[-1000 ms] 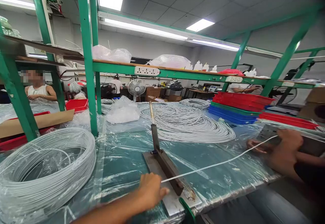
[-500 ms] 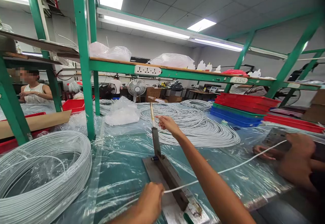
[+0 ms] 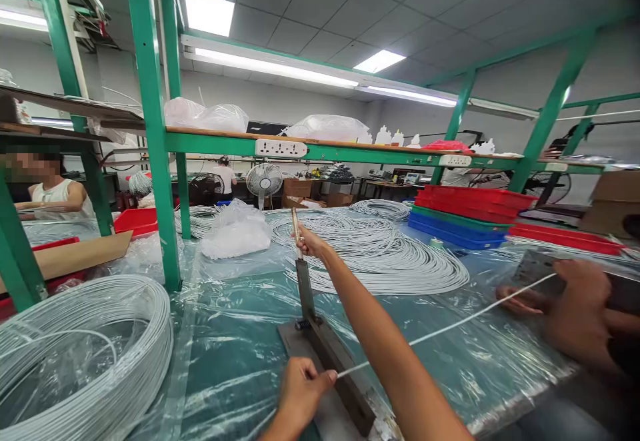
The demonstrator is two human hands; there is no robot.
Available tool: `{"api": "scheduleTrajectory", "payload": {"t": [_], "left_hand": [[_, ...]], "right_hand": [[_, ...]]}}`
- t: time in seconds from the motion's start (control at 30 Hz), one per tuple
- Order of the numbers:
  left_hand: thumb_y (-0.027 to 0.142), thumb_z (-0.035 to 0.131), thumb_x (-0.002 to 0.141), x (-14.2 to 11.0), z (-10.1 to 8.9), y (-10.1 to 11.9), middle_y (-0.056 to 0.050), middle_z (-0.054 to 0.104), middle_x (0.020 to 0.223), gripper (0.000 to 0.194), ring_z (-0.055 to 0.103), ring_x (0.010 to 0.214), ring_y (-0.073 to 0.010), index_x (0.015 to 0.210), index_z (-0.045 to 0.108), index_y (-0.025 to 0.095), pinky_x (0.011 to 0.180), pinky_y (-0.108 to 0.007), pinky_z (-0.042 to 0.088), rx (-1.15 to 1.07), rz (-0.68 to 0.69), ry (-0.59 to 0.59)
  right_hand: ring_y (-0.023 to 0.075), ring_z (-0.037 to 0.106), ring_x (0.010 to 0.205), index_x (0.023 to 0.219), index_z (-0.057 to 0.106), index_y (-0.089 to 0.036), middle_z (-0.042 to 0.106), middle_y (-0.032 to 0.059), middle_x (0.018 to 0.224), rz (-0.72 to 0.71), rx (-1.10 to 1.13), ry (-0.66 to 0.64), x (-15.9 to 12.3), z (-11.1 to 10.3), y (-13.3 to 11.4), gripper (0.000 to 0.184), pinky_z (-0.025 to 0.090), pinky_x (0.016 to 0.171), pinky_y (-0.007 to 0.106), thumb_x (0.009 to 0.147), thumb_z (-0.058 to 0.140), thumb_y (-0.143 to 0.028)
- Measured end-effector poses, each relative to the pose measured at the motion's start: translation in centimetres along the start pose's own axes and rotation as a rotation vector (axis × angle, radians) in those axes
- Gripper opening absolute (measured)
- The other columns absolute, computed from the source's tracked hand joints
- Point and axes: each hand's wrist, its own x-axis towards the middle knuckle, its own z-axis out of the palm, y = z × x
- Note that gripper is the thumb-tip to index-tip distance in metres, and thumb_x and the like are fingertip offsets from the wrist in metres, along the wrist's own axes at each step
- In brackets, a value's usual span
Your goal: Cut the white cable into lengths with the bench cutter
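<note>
A metal lever cutter (image 3: 345, 378) stands on its base plate at the table's front edge, blade arm raised. My left hand (image 3: 301, 388) is closed in a pinch on a thin white cable (image 3: 450, 324) right beside the blade. The cable runs taut to the right, where another person's hand (image 3: 575, 311) holds its far end. My right hand (image 3: 311, 244) reaches forward and is wrapped round the cutter's upright lever handle (image 3: 295, 222).
A large coil of grey wire (image 3: 85, 354) lies at the left, and loose wire coils (image 3: 395, 258) spread behind the cutter. A green post (image 3: 153, 161) stands left of centre. Stacked red, green and blue trays (image 3: 465, 211) sit at the right. A person (image 3: 47, 191) sits far left.
My right arm came in from the lower right, reached up and closed on the lever handle. My left hand kept its pinch on the cable. The other person's hand stayed put.
</note>
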Motion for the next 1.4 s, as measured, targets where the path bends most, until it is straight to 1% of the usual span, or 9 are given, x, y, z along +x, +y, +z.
{"api": "scheduleTrajectory", "payload": {"t": [0.17, 0.3, 0.5, 0.63, 0.73, 0.93, 1.1, 1.3, 1.4], "left_hand": [[0.028, 0.066, 0.067, 0.1, -0.2, 0.2, 0.007, 0.033, 0.047, 0.038, 0.035, 0.052, -0.0098, 0.047, 0.034, 0.02, 0.051, -0.024, 0.021, 0.149, -0.021, 0.126], [0.029, 0.066, 0.067, -0.2, -0.5, 0.1, 0.006, 0.037, 0.048, 0.035, 0.039, 0.052, -0.0109, 0.049, 0.038, 0.02, 0.051, -0.024, 0.021, 0.191, -0.024, 0.156], [0.03, 0.065, 0.068, -0.7, -0.6, 0.0, 0.006, 0.041, 0.049, 0.033, 0.042, 0.053, -0.0116, 0.049, 0.041, 0.019, 0.051, -0.024, 0.022, 0.25, -0.02, 0.173], [0.03, 0.065, 0.069, -0.8, -0.8, 0.3, 0.005, 0.042, 0.049, 0.032, 0.042, 0.052, -0.0116, 0.049, 0.042, 0.019, 0.051, -0.023, 0.022, 0.277, -0.017, 0.173], [0.029, 0.065, 0.069, -0.9, -0.9, 0.3, 0.005, 0.043, 0.049, 0.033, 0.042, 0.053, -0.0115, 0.049, 0.042, 0.019, 0.052, -0.023, 0.023, 0.29, -0.01, 0.168], [0.03, 0.064, 0.071, -0.9, -1.0, 0.2, 0.004, 0.044, 0.05, 0.032, 0.043, 0.052, -0.0114, 0.049, 0.043, 0.018, 0.051, -0.023, 0.022, 0.314, 0.001, 0.162], [0.031, 0.065, 0.069, -0.7, -1.0, -0.1, 0.005, 0.044, 0.049, 0.031, 0.043, 0.051, -0.0114, 0.049, 0.045, 0.018, 0.05, -0.022, 0.022, 0.322, 0.012, 0.167], [0.031, 0.065, 0.069, -0.7, -0.8, -0.2, 0.005, 0.043, 0.048, 0.032, 0.042, 0.051, -0.0111, 0.048, 0.044, 0.018, 0.051, -0.022, 0.022, 0.309, 0.023, 0.173], [0.03, 0.065, 0.069, -0.9, -0.6, -0.2, 0.006, 0.042, 0.047, 0.033, 0.041, 0.05, -0.0105, 0.048, 0.042, 0.018, 0.05, -0.023, 0.021, 0.295, 0.026, 0.175]], "right_hand": [[0.0051, 0.04, 0.041, 0.106, 0.054, -0.013, 0.047, -0.0027, 0.054, -0.042, 0.093, -0.064, -6.2, -1.9, -1.0, 0.06, 0.034, 0.042, 0.014, 0.092, 0.017, -0.058], [0.0063, 0.056, 0.055, 0.115, 0.05, -0.01, 0.062, 0.0078, 0.077, -0.038, 0.144, -0.085, -13.4, -4.5, -0.6, 0.065, 0.039, 0.05, 0.015, 0.093, 0.007, -0.054], [0.0072, 0.057, 0.051, 0.104, 0.055, -0.015, 0.065, 0.0063, 0.075, 0.131, 0.156, -0.052, -23.8, -7.9, 4.1, 0.024, 0.04, 0.042, 0.012, 0.091, 0.044, -0.033], [0.0069, 0.056, 0.048, 0.125, 0.043, -0.018, 0.066, 0.0056, 0.081, 0.213, 0.006, -0.087, -27.8, -8.2, 7.2, 0.049, 0.041, 0.04, 0.013, 0.08, 0.059, -0.028], [0.0061, 0.051, 0.039, 0.122, 0.042, -0.015, 0.061, 0.0015, 0.07, 0.255, -0.053, -0.097, -29.0, -7.6, 8.7, 0.053, 0.037, 0.036, 0.014, 0.073, 0.06, -0.024], [0.0027, 0.026, 0.03, 0.089, 0.051, -0.018, 0.039, -0.0081, 0.048, 0.446, -0.266, -0.048, -29.4, -6.4, 11.0, 0.018, 0.019, 0.03, 0.013, 0.075, 0.053, -0.029], [0.0055, 0.021, 0.033, 0.07, 0.042, -0.021, 0.03, -0.009, 0.045, 0.26, -0.568, -0.029, -29.6, -5.9, 12.5, 0.01, 0.019, 0.031, 0.018, 0.072, 0.049, -0.027], [0.0076, 0.025, 0.048, 0.067, 0.04, -0.019, 0.029, -0.0062, 0.055, 0.037, -0.573, -0.055, -29.6, -6.7, 14.4, 0.005, 0.02, 0.045, 0.022, 0.066, 0.043, -0.022], [0.009, 0.027, 0.053, 0.069, 0.04, -0.018, 0.03, -0.005, 0.058, 0.019, -0.619, -0.044, -29.7, -6.9, 14.7, 0.005, 0.022, 0.05, 0.023, 0.066, 0.041, -0.022]]}}
